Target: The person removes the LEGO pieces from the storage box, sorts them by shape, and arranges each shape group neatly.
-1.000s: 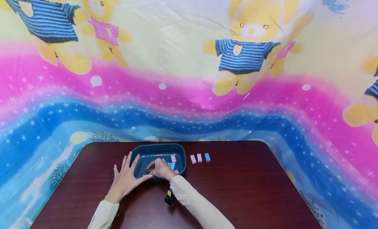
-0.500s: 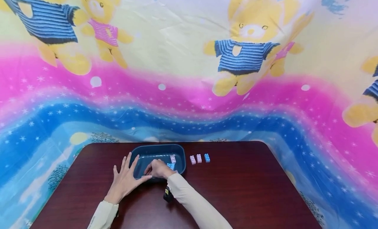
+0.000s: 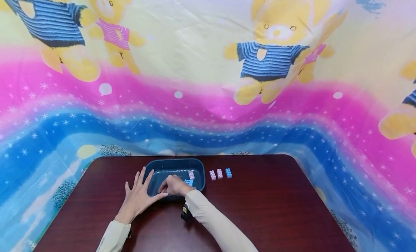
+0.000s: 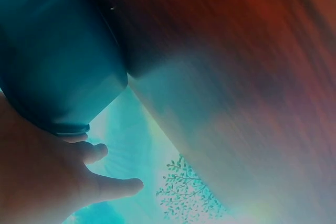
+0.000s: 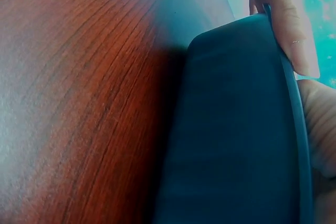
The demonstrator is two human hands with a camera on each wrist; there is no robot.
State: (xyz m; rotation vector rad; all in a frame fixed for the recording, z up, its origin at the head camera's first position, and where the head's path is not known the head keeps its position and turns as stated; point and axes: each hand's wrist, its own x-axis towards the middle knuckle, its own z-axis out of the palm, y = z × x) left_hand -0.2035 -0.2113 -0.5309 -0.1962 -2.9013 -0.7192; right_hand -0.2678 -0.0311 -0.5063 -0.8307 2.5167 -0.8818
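I see a pink brick (image 3: 191,175) and a blue brick (image 3: 187,181) inside the dark tray (image 3: 175,165); the right hand (image 3: 174,185) reaches in, fingertips hidden, so I can't tell its grip; the left hand (image 3: 138,196) splays straight-fingered against the tray; three more bricks (image 3: 219,173) sit rightward on the table (image 3: 266,208)

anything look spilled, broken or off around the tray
Nothing stands out. The tray sits upright on the table, and two pink bricks and a blue brick are lined up beside it. The right hand hides part of its inside.
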